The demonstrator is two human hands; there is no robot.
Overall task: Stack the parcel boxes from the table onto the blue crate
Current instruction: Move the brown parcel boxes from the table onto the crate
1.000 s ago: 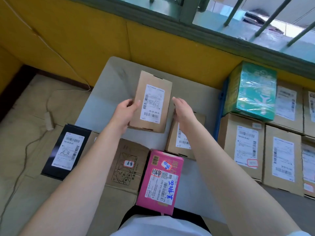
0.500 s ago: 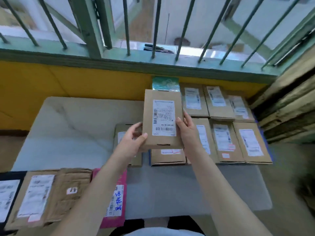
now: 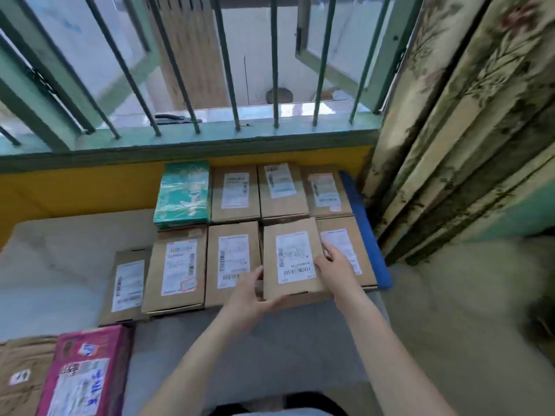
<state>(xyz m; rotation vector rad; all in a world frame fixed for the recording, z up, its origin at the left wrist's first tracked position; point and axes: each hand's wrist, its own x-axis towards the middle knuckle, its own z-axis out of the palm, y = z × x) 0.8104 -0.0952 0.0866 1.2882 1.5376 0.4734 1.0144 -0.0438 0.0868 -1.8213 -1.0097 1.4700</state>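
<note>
Both hands hold one brown parcel box with a white label, over the front row of boxes on the blue crate. My left hand grips its near left corner. My right hand presses its right edge. Whether the box rests on the parcel under it I cannot tell. Several brown parcels and a green wrapped box cover the crate in two rows. On the grey table lie a brown parcel, a pink parcel and a worn brown box.
A barred window with a green frame runs behind the crate above a yellow wall. A patterned curtain hangs at the right, close to the crate's edge. Grey floor lies to the right of the table.
The box has gone from the table rightward to the crate's front row and come down lower. My view has swung right, bringing the curtain in.
</note>
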